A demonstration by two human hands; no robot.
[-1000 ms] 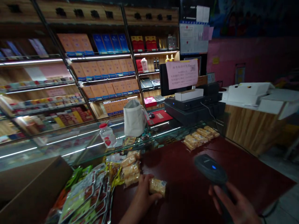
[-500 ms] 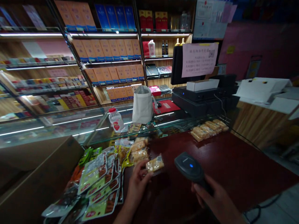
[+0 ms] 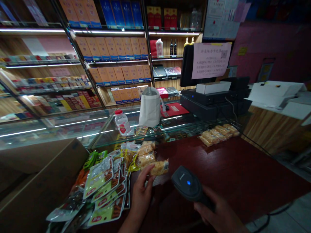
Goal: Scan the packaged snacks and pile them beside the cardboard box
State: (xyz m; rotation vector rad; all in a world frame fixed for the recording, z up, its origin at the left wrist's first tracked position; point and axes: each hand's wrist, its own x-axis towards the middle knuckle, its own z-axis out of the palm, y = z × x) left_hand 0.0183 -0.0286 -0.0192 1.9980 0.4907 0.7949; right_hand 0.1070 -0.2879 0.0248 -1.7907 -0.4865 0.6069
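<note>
1. Far left, a cardboard box (image 3: 36, 174) is seen beside the desk (image 3: 238, 165), with a heap of snack packets (image 3: 102, 184) laid out right next to it, within easy reach.
2. Now a wrapped pastry (image 3: 159, 168) is pinched just over the desk by the closed fingers (image 3: 148, 170) of the left hand (image 3: 142, 191), its label turned up.
3. A black barcode scanner (image 3: 187, 184) is gripped firmly in the right hand (image 3: 213, 210), its nose angled towards that pastry.

Packets (image 3: 104, 184) left of scanner (image 3: 187, 185), shelves (image 3: 114, 48) behind counter (image 3: 230, 168)
</note>
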